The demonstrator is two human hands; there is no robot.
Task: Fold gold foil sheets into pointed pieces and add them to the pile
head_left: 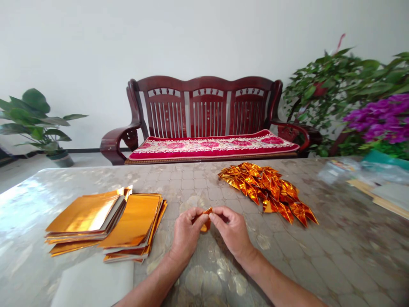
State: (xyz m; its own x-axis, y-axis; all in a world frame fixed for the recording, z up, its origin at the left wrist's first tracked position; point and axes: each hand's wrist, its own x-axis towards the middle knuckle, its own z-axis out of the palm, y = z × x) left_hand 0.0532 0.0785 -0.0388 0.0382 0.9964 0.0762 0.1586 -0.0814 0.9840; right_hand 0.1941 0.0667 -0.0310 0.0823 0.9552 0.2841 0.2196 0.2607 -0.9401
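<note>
My left hand and my right hand meet above the table, with their fingertips pinching a small folded piece of gold foil between them. Much of that piece is hidden by my fingers. Beyond my right hand lies a loose pile of folded, pointed gold foil pieces. To the left of my left hand are two stacks of flat gold foil sheets, which overlap slightly and do not touch my hands.
The patterned table has a glossy surface. A white sheet lies at its front left. Plastic bags and cardboard sit at the far right. Behind stand a dark wooden bench and potted plants.
</note>
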